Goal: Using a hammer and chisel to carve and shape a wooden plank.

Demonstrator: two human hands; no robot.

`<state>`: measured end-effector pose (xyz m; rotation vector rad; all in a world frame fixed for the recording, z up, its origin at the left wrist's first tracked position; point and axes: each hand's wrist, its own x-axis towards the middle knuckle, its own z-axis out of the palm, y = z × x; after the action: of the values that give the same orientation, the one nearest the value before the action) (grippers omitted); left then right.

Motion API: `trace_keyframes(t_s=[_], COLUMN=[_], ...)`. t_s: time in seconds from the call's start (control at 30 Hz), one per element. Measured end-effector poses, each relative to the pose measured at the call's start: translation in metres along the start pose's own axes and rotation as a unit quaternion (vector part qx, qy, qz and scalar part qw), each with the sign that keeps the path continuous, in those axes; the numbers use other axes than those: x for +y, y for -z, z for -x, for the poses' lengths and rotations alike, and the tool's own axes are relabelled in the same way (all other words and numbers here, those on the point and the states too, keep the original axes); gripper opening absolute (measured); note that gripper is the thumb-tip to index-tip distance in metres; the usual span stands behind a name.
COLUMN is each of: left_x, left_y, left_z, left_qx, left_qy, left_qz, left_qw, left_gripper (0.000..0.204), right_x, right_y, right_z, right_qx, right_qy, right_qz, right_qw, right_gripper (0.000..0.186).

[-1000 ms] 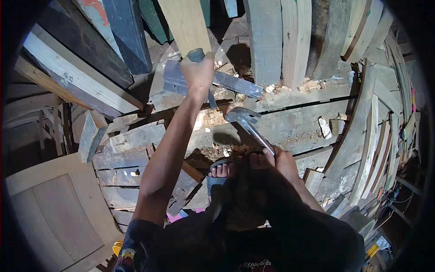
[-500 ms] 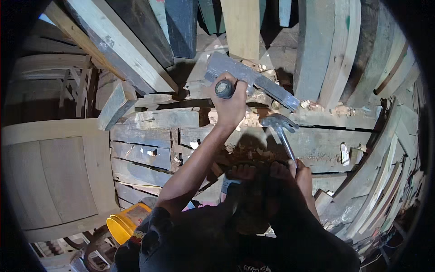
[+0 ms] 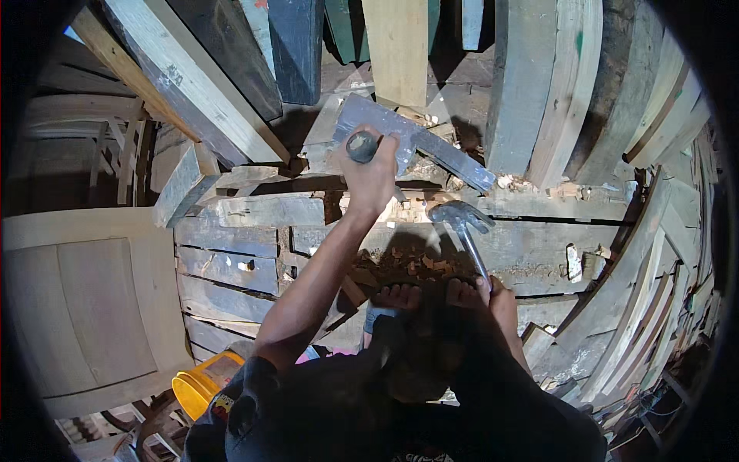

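My left hand (image 3: pixel 369 181) is closed in a fist round an upright chisel. The dark round end of the chisel's handle (image 3: pixel 360 146) points up at me, and most of its blade is hidden under the hand. Just beyond the fist lies a grey-blue piece of timber (image 3: pixel 454 158), set aslant. Closer to me, a pale, freshly cut patch of wood (image 3: pixel 412 209) shows between hand and hammer. My right hand (image 3: pixel 502 304) grips the handle of a claw hammer (image 3: pixel 460 215). Its metal head hangs right of the cut patch, apart from the chisel.
Planks and beams (image 3: pixel 396 54) stand along the far side. Wood chips (image 3: pixel 419 262) litter the boards before my bare feet (image 3: pixel 398 296). A panelled wooden door (image 3: pixel 96 300) is at left, with a yellow bucket (image 3: pixel 202 385) below it. More boards (image 3: pixel 639 339) lean at right.
The whole view has shifted slightly, so things sit a little further left. My left hand and the chisel have moved slightly left and away. The hammer stays at about the same spot.
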<state>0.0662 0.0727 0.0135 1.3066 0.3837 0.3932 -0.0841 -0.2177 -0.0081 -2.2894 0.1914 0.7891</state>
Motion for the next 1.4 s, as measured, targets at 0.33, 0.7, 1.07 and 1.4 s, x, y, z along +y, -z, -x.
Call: trace_keyframes(t_s=[0.33,0.7,1.07,1.4], left_x=[0.017,0.032,-0.018,-0.006], left_y=[-0.02,0.027,0.031,0.055], left_z=[-0.052,0.008,0.054,0.065], left_qx=[0.09,-0.308,-0.306,-0.232], left_qy=[0.096,-0.045,-0.099,-0.103], left_qz=[-0.029,-0.368,-0.527,-0.54], left_qw=[0.991,0.876,0.786,0.802], left_gripper=[0.016,0.017,0.033,0.018], right_x=[0.008,0.0,0.001,-0.002], right_y=[-0.006,-0.003,-0.007,-0.004], right_z=[0.004,-0.001,0.001,0.001], right_qx=[0.015,0.029,0.067,0.072], right_qy=[0.002,0.022,0.031,0.034], right_qz=[-0.034,-0.038,-0.037,-0.044], right_qw=[0.999,0.999,0.997,0.996], right_gripper=[0.058,0.059,0.05,0.05])
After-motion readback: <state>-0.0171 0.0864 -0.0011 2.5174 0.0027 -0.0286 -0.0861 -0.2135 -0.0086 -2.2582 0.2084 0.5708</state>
